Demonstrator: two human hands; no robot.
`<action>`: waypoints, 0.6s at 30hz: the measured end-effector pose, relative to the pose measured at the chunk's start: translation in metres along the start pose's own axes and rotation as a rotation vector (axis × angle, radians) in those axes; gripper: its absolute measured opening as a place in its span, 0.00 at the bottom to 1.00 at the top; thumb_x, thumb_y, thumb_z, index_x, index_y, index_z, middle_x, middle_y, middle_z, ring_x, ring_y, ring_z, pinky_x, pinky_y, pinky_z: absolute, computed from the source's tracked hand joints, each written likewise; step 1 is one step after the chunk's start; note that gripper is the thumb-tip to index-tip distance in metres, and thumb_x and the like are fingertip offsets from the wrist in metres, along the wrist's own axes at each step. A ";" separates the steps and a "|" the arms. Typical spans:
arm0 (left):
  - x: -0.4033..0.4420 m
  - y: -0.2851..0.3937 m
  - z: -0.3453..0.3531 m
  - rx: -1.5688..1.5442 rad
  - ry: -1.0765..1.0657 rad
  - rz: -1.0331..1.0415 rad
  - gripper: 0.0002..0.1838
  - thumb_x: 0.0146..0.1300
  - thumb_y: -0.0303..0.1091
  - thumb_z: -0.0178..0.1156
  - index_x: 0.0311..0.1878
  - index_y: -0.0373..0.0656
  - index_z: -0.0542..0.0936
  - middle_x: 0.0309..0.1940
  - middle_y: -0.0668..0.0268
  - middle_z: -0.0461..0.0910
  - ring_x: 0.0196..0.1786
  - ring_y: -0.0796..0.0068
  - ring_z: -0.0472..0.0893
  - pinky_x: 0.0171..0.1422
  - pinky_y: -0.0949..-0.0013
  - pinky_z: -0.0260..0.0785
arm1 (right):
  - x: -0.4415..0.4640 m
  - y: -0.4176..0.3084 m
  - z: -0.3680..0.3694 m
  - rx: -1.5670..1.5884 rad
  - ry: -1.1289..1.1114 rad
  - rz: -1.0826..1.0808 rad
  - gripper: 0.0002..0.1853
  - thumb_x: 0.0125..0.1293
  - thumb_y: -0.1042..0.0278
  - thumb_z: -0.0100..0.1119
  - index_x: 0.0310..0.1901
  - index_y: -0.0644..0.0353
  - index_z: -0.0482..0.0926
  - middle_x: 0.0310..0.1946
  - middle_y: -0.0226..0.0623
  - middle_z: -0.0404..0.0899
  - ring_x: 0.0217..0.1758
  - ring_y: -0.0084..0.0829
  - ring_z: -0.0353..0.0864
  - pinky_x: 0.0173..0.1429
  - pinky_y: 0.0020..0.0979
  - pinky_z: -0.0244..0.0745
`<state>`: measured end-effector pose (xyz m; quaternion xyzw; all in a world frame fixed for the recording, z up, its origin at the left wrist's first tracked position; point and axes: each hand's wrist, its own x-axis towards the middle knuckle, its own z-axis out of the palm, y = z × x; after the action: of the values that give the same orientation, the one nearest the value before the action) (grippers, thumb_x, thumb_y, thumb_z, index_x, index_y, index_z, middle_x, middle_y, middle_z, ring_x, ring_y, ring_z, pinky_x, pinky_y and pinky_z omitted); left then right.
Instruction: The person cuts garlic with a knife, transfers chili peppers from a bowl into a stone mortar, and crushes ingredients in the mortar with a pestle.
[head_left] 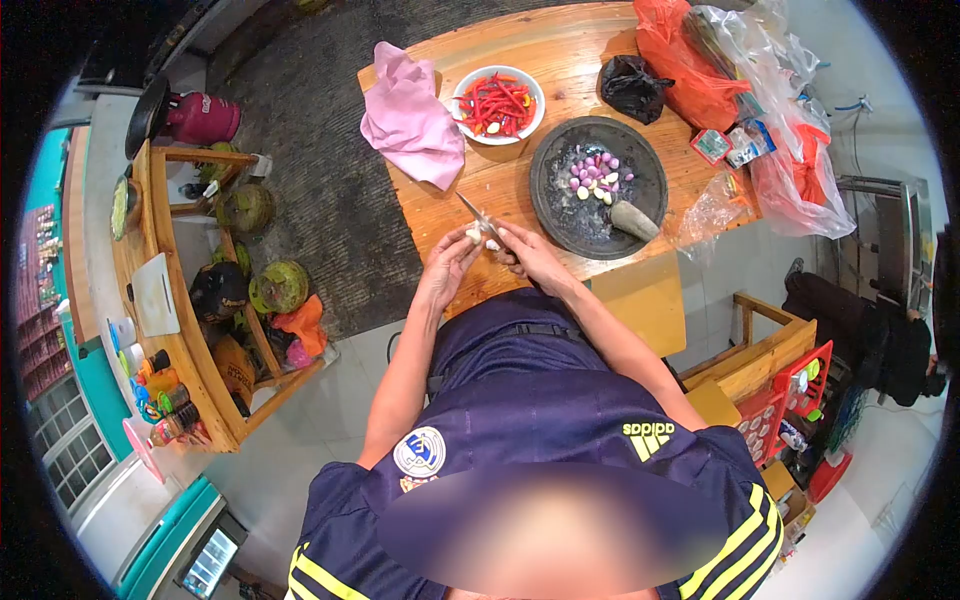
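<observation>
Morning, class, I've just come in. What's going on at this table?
A person is working at a wooden table. The right hand holds a small knife, and the left hand pinches a pale piece that looks like garlic, close to the blade. Beyond, a stone mortar holds purple shallots, pale cloves and a pestle. A white bowl of red chillies sits beside a pink cloth.
</observation>
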<state>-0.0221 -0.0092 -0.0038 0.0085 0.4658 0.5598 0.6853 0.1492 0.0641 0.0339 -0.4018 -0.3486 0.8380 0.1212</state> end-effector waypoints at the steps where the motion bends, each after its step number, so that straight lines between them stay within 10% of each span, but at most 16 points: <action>1: 0.001 0.000 0.000 -0.019 -0.014 0.007 0.15 0.61 0.27 0.57 0.52 0.37 0.71 0.49 0.60 0.76 0.53 0.68 0.76 0.61 0.69 0.70 | -0.001 0.000 0.001 0.020 0.027 -0.004 0.24 0.73 0.56 0.42 0.66 0.55 0.61 0.24 0.19 0.64 0.21 0.11 0.55 0.22 0.14 0.49; 18: 0.004 -0.005 -0.003 -0.006 -0.036 0.083 0.11 0.56 0.21 0.60 0.43 0.40 0.77 0.44 0.62 0.79 0.51 0.71 0.77 0.62 0.69 0.67 | 0.004 0.016 0.003 0.004 0.075 -0.107 0.17 0.70 0.58 0.48 0.57 0.51 0.75 0.23 0.19 0.67 0.20 0.11 0.60 0.21 0.15 0.52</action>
<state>-0.0211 -0.0096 -0.0107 0.0359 0.4509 0.5887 0.6699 0.1451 0.0529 0.0218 -0.4137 -0.3629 0.8154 0.1798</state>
